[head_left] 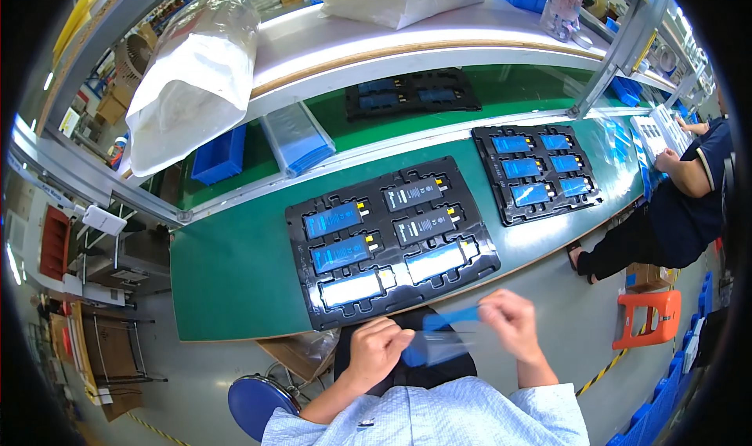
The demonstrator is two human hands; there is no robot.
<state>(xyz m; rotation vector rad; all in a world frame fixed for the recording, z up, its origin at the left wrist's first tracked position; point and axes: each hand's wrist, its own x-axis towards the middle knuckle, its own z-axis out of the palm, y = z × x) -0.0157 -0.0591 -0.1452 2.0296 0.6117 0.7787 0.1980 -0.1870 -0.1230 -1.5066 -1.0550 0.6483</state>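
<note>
Pinches blue strip (453, 317) with right hand (511, 320), in front of torso (423, 415), just off near edge of green table (227, 277). Curls left hand (377, 350) beside blurred clear-blue film (435, 349); cannot tell if gripping it. Faces black tray (385, 240) holding six flat packs (341, 254) on table.

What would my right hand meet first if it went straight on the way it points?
Your right hand would probably meet the nearer black tray first, at its near right corner, though hand height is unclear.
</note>
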